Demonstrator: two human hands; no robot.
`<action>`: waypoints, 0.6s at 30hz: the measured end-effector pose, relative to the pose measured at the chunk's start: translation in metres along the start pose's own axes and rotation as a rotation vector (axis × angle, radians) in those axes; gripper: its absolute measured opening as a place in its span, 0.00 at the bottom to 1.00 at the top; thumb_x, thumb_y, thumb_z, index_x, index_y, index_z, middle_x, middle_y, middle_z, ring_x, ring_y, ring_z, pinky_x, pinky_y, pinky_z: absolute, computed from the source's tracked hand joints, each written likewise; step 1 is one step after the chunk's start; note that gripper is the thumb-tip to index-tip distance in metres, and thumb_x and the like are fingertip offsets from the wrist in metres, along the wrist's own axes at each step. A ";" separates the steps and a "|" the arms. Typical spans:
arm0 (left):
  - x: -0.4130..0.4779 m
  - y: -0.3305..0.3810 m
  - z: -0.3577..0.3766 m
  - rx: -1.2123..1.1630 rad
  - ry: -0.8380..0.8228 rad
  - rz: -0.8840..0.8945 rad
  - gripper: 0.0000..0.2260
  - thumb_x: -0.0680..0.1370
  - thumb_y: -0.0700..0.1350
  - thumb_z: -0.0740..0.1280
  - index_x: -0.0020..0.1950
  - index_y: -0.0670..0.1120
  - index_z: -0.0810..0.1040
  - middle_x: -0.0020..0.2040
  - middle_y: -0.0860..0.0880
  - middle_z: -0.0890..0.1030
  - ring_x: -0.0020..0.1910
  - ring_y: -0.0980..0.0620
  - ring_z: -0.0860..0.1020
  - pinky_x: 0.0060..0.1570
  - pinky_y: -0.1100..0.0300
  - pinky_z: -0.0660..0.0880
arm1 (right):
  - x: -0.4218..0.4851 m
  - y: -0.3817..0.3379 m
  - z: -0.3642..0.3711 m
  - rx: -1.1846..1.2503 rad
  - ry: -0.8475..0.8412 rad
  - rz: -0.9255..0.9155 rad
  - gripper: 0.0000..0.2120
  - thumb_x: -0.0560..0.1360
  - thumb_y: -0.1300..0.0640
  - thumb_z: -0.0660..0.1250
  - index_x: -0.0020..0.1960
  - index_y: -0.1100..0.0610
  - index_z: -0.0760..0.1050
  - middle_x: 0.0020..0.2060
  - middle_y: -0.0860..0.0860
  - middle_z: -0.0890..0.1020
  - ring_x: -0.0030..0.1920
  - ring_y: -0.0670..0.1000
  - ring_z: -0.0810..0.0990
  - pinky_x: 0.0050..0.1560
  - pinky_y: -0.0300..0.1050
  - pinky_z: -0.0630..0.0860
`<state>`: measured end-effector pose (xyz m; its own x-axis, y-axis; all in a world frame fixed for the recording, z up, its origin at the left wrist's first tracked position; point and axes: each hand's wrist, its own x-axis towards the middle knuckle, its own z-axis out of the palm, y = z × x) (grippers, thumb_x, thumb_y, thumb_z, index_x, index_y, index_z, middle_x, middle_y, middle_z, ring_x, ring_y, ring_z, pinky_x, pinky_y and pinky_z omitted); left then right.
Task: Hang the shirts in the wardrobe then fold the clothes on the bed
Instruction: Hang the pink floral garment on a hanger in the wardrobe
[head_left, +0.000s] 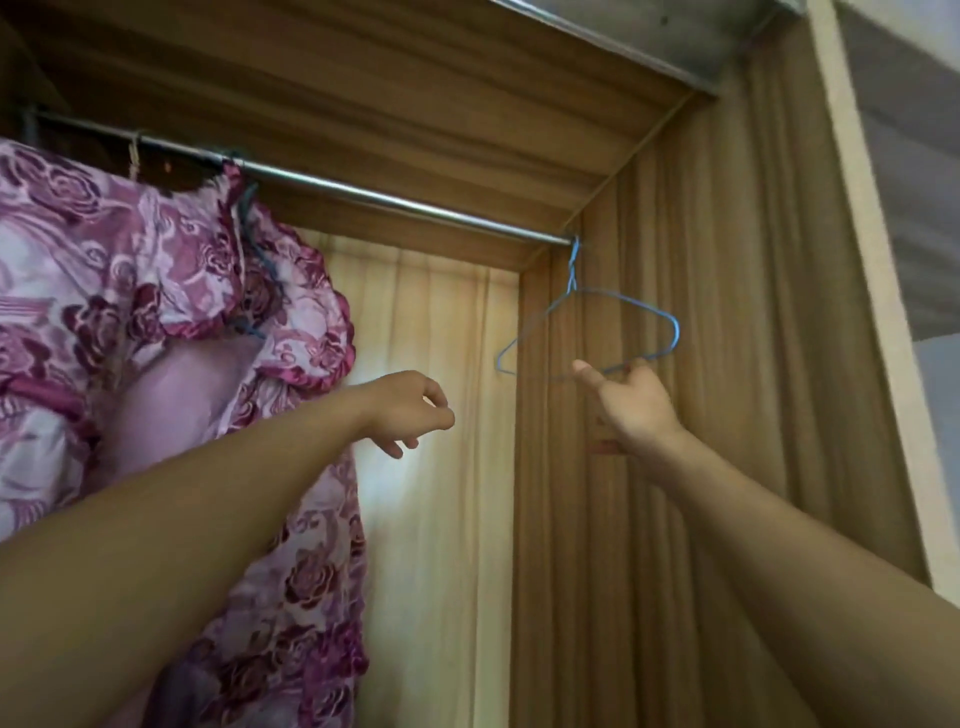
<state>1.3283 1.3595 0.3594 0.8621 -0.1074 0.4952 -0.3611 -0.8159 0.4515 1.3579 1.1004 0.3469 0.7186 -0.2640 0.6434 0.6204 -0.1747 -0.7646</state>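
The wooden wardrobe (701, 260) stands open. A purple floral shirt (130, 270) fills its 9 o'clock side and hangs from the metal rail (389, 200), which slopes across from 10 o'clock towards 3 o'clock. Both bare arms reach up from below. The left hand (410, 410) hovers near the middle, just beside the shirt's edge, with its fingers loosely curled and holding nothing. At 3 o'clock from it, the right hand (636, 405) has its thumb stuck out and its fingers (640, 371) curled onto the bottom wire of a bare blue hanger (572, 278). The hanger is hooked at the rail's right end, against the side panel.
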 end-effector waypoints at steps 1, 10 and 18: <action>0.002 0.003 -0.004 0.000 0.012 0.005 0.18 0.79 0.51 0.65 0.68 0.49 0.74 0.57 0.45 0.78 0.47 0.50 0.83 0.40 0.56 0.83 | 0.003 -0.008 -0.002 0.043 0.025 0.003 0.28 0.73 0.40 0.73 0.63 0.56 0.70 0.52 0.56 0.75 0.48 0.58 0.78 0.28 0.55 0.82; -0.002 -0.006 -0.014 -0.054 0.068 0.067 0.19 0.79 0.48 0.64 0.70 0.54 0.73 0.52 0.48 0.80 0.45 0.50 0.84 0.35 0.60 0.80 | 0.021 -0.046 -0.004 0.213 0.231 -0.092 0.17 0.80 0.43 0.64 0.66 0.46 0.67 0.51 0.54 0.79 0.43 0.62 0.84 0.32 0.57 0.83; -0.009 -0.031 -0.017 -0.057 0.093 0.089 0.15 0.79 0.46 0.64 0.66 0.53 0.76 0.50 0.49 0.80 0.46 0.47 0.83 0.34 0.61 0.78 | 0.029 -0.035 -0.006 -0.151 0.353 -0.133 0.24 0.76 0.54 0.61 0.68 0.44 0.55 0.44 0.58 0.80 0.39 0.64 0.84 0.39 0.64 0.83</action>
<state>1.3259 1.3950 0.3539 0.7902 -0.1225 0.6005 -0.4562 -0.7718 0.4428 1.3547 1.0932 0.3923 0.4667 -0.5349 0.7043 0.6288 -0.3593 -0.6896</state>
